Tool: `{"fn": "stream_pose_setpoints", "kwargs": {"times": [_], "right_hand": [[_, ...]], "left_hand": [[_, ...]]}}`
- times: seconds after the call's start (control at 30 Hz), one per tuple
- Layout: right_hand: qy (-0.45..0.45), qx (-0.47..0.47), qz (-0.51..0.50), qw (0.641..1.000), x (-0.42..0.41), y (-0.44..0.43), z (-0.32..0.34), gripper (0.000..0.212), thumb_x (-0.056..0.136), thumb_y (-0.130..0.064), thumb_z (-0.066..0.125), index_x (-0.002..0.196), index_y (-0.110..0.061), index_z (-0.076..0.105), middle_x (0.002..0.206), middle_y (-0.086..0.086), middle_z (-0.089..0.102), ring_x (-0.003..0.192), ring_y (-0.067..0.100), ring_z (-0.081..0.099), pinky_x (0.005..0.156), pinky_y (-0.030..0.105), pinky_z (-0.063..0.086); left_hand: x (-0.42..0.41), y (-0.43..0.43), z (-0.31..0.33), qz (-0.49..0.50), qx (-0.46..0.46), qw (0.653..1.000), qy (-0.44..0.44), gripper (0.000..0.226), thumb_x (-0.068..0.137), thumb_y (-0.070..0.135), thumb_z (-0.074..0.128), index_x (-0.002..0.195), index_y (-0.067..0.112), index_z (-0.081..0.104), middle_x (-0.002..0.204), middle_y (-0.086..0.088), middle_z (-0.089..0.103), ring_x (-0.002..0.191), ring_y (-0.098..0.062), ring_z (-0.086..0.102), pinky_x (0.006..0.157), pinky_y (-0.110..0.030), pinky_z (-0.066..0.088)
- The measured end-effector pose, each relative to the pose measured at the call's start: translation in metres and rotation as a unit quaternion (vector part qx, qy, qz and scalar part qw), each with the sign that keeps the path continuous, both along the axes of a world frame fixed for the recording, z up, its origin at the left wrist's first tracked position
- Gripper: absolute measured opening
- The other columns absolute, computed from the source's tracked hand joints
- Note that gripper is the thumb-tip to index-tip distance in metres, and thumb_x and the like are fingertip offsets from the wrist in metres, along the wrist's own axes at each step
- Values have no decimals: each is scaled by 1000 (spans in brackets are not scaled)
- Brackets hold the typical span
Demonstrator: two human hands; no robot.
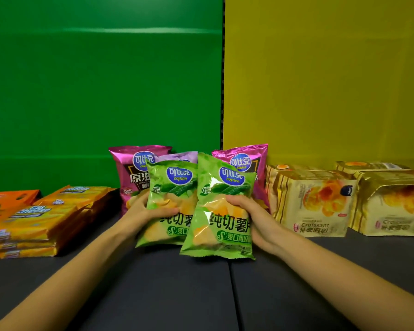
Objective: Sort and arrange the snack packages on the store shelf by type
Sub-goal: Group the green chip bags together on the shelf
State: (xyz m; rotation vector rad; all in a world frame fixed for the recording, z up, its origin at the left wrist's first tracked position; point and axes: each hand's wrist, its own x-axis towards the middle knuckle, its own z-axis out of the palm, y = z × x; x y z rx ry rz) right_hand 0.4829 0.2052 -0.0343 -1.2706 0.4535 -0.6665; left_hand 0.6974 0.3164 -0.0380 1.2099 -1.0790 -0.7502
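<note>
Two green chip bags stand upright side by side at the middle of the dark shelf. My left hand (144, 210) grips the left green chip bag (170, 187) at its left edge. My right hand (251, 213) grips the right green chip bag (221, 211) at its right edge; this bag overlaps the left one and sits nearer to me. Behind them stand a pink chip bag (132, 170) on the left, a pink chip bag (251, 161) on the right, and a pale purple bag (179, 156), mostly hidden.
Flat orange-yellow cheese cracker packs (41, 218) lie stacked at the left, with an orange box (10, 197) behind them. Gold croissant packs (313, 201) stand at the right, several deep. A green back panel (101, 80) meets a yellow back panel (325, 80) at a seam.
</note>
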Motion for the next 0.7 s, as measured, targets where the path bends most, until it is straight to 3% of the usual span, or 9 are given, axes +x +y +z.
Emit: {"fn": "stream_pose_setpoints", "kwargs": {"times": [0.13,0.27,0.33,0.43,0.53,0.7], "right_hand": [[14,-5,17,1000,5,-10,7,66,61,-28,74,121,-12,54,76,5,71,66,19,70,61,32,57],[10,-22,21,999,10,-22,3,40,63,-28,68,100,-15,64,79,5,70,69,19,68,74,36,55],[4,-34,24,999,10,-25,2,28,63,-29,66,88,-17,67,73,4,71,65,18,68,70,33,55],[10,-43,9,999,10,-30,1,42,55,-30,71,93,-16,64,69,5,71,61,18,68,61,29,56],[2,-63,1,998,9,-34,0,60,45,-35,74,100,-13,64,76,6,71,66,20,68,65,32,56],[-27,-90,3,996,1,-40,-1,33,62,-23,67,94,-15,65,74,1,73,65,14,70,58,28,56]], "left_hand": [[6,-6,1,-11,8,1000,1,87,19,29,94,98,12,63,88,-11,77,72,-23,74,58,-28,58],[9,-9,3,-32,30,999,19,94,5,35,93,91,12,64,76,-6,77,65,-20,73,53,-25,57],[9,-10,5,-45,40,998,12,94,3,37,93,89,11,64,73,-6,77,63,-18,73,51,-23,56],[9,-13,4,-55,52,997,2,95,5,39,93,91,10,64,74,-5,77,65,-17,73,52,-22,55],[10,-16,0,-57,57,997,-16,95,10,43,93,94,9,64,80,-5,77,70,-18,74,56,-22,56],[12,-20,-8,-35,24,999,-24,98,13,39,94,100,4,62,83,-8,77,73,-20,74,59,-25,57]]}}
